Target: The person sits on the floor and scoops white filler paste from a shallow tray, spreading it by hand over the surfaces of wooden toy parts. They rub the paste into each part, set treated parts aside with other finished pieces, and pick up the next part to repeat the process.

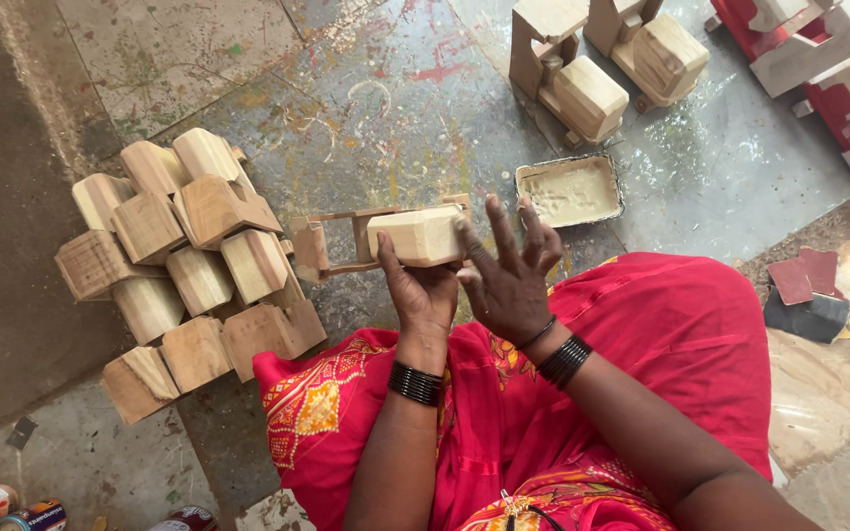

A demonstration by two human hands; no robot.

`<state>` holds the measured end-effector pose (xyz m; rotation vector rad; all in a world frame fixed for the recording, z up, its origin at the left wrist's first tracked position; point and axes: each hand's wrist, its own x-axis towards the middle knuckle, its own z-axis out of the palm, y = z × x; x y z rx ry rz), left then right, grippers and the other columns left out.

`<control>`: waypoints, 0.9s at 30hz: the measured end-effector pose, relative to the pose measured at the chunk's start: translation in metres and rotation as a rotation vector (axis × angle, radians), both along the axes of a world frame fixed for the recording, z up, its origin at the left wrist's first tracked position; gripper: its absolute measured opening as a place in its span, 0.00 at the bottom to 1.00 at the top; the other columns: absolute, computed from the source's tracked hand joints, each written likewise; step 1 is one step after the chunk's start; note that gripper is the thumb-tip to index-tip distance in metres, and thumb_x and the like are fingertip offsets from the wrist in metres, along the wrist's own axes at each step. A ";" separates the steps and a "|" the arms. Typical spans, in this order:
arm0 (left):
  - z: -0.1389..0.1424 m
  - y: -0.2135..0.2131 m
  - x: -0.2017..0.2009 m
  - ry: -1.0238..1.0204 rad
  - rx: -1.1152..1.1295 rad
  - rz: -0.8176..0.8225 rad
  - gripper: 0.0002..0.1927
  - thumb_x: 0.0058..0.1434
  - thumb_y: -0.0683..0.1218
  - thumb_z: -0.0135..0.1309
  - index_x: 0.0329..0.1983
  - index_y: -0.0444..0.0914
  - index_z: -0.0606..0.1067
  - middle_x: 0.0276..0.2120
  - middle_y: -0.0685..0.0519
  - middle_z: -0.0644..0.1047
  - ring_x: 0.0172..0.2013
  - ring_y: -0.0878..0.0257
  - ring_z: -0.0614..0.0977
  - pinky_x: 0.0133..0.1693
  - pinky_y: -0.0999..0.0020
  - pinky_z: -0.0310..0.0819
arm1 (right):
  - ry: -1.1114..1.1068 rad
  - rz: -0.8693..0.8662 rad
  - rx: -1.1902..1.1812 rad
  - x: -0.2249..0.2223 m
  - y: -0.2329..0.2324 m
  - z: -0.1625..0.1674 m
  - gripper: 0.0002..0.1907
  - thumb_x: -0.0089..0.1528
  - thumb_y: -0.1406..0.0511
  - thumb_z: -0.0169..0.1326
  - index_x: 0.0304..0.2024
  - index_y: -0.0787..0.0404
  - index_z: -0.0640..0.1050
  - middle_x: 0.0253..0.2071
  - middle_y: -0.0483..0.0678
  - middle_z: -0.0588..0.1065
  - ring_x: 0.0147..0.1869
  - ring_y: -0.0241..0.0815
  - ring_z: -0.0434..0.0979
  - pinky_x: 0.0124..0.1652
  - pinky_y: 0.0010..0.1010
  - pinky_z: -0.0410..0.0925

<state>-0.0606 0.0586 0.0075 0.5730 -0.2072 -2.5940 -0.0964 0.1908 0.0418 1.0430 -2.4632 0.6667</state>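
Head view: unpainted wooden toy truck (386, 239) held at frame centre.
Left hand (423, 293) clasps the truck from beneath, thumb up its near face; right hand (509, 280) spread wide, fingertips touching its right end. Putty tray (570, 190) at 1 o'clock; stacked wooden toy bodies (184, 265) at 9 o'clock; sandpaper pieces (811, 293) at 3 o'clock; paint tins (7, 509) at 8 o'clock.

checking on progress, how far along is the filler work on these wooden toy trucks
Seemingly done: two pale wooden trucks standing beyond the rectangular tray of cream paste. In hand: the left hand holds one unpainted wooden truck while the right hand touches its end. Seemingly left: the pile of bare wooden trucks on the floor.
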 end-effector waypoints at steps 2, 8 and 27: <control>-0.002 0.002 0.001 0.015 0.035 -0.027 0.36 0.61 0.65 0.59 0.65 0.40 0.67 0.56 0.48 0.74 0.55 0.53 0.77 0.54 0.55 0.77 | 0.001 0.007 -0.003 0.005 -0.004 0.001 0.30 0.73 0.48 0.35 0.71 0.49 0.73 0.81 0.51 0.48 0.83 0.58 0.38 0.72 0.53 0.39; -0.010 0.003 0.001 0.076 0.149 -0.033 0.34 0.62 0.62 0.59 0.64 0.40 0.67 0.55 0.51 0.75 0.54 0.56 0.79 0.57 0.56 0.77 | -0.260 0.244 -0.302 0.006 -0.003 0.001 0.28 0.75 0.47 0.33 0.68 0.45 0.75 0.83 0.56 0.40 0.85 0.64 0.33 0.75 0.55 0.35; -0.020 0.005 -0.002 -0.013 -0.021 0.006 0.35 0.60 0.62 0.61 0.63 0.40 0.65 0.52 0.51 0.74 0.53 0.58 0.78 0.53 0.59 0.78 | 0.565 0.124 0.171 -0.037 0.012 0.008 0.26 0.73 0.39 0.38 0.70 0.27 0.73 0.78 0.41 0.57 0.83 0.57 0.43 0.73 0.60 0.35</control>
